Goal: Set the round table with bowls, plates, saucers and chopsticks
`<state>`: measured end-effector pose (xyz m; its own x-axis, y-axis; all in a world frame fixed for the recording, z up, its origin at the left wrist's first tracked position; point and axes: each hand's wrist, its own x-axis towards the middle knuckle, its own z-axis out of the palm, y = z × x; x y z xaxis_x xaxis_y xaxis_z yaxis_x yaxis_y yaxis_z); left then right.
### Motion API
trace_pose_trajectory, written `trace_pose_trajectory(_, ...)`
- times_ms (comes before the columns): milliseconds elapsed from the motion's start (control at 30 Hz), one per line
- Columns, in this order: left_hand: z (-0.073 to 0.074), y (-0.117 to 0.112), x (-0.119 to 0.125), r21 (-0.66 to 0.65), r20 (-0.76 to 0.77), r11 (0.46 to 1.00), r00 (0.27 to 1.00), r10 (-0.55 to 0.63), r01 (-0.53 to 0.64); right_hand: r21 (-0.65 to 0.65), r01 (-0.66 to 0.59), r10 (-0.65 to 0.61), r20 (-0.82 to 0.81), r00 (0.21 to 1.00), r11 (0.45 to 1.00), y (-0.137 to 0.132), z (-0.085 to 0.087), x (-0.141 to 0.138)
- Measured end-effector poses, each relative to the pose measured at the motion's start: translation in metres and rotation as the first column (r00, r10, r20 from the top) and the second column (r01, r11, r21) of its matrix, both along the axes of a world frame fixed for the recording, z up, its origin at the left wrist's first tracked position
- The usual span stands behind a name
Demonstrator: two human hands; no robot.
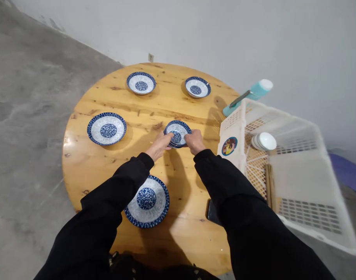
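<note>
A small stack of blue-and-white patterned saucers (178, 130) is held over the middle of the round wooden table (131, 163). My left hand (160, 146) grips its left rim, thumb on top. On the opposite rim, my right hand (195, 140) is closed round the edge; part of its fingers is hidden. Larger plates in the same pattern lie around: one near plate (147, 202) partly under my left sleeve, one left plate (107, 128), one far plate (141, 83) and one far right plate (198, 86).
A white plastic basket (300, 122) stands at the right, with stacked white bowls (264, 141) and chopsticks (270, 186) inside. Behind it leans a turquoise bottle-like object (253, 91). A dark phone-like thing (213, 212) lies beside my right sleeve. A wall rises behind the table.
</note>
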<state>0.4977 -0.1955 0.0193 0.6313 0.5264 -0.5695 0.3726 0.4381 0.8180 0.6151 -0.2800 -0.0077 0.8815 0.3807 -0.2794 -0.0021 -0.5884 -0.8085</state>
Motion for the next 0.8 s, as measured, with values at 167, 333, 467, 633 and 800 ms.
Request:
trace_pose_trajectory(167, -0.012, 0.038, 0.018, -0.01, 0.003, 0.999, 0.999, 0.047, -0.047, 0.027, -0.029, 0.026, 0.074, 0.997, 0.999, 0.036, -0.017, 0.017)
trace_pose_trajectory(333, -0.022, 0.064, 0.026, -0.035, -0.032, 0.997, 0.997, 0.065, -0.066, -0.069, -0.057, 0.065, 0.128, 0.99, 0.996, 0.059, -0.024, 0.023)
trace_pose_trajectory(467, -0.031, 0.072, 0.024, -0.041, -0.036, 0.997, 0.997, 0.062, -0.063, -0.212, -0.109, 0.145, 0.162, 0.976, 0.971, 0.065, -0.023, 0.019)
trace_pose_trajectory(633, -0.037, 0.077, 0.028, -0.03, -0.016, 0.998, 0.998, 0.062, -0.062, -0.258, -0.108, 0.163, 0.202, 0.966, 0.96, 0.067, -0.026, 0.021)
trace_pose_trajectory(800, -0.037, 0.082, 0.035, -0.05, -0.004, 0.999, 1.0, 0.01, -0.01, -0.153, -0.098, 0.131, 0.22, 0.967, 0.983, 0.069, -0.04, 0.03)
